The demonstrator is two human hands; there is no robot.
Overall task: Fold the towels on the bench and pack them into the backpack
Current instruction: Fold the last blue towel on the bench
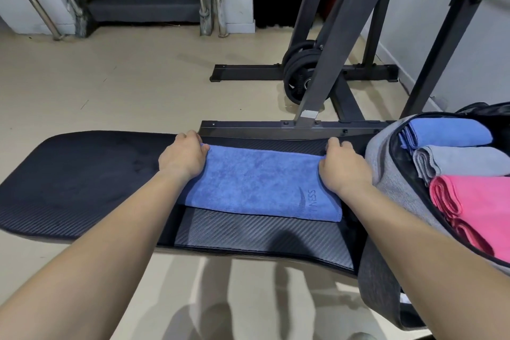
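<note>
On the bench (82, 182), got a blue towel (256, 185) lying flat mid-pad, just beside the open backpack (386, 182) w/ 3 folded towels (452, 132) already in. Pinching its far corners w/ left hand (183, 159) + right hand (342, 165). Looks soft, light, floppy imo, so best to grab by the corners.

I see a blue terry towel (256, 185) with darker blue lettering, on a black padded bench (82, 182) patterned in fine carbon weave. The grey fabric backpack (386, 174) shows a folded light-blue towel (449, 132), a folded grey towel (466, 163), a folded pink towel (485, 201).
</note>
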